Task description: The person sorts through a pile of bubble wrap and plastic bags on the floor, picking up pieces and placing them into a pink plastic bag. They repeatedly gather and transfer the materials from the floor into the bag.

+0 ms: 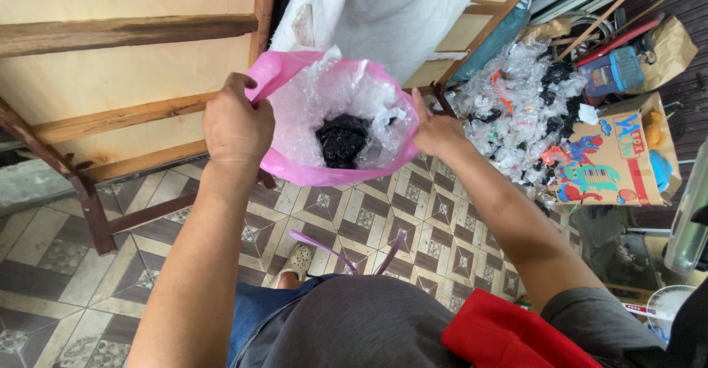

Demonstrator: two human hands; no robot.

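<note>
Hands hold a pink bag open at chest height, above a patterned tile floor. Left hand is clamped on the bag's left rim, fingers curled over the edge. Right hand grips the right rim, thumb up against the plastic. Inside the bag lies crumpled clear plastic with a black lump in the middle. 2 purple straps hang below, near the person's lap. A shoe shows on the floor under the bag. Behind the bag stands a white sack, and to the left a plywood panel with wooden battens. At right, well apart from the hands, a heap of clear and black wrappers lies beside a printed cardboard box.
</note>
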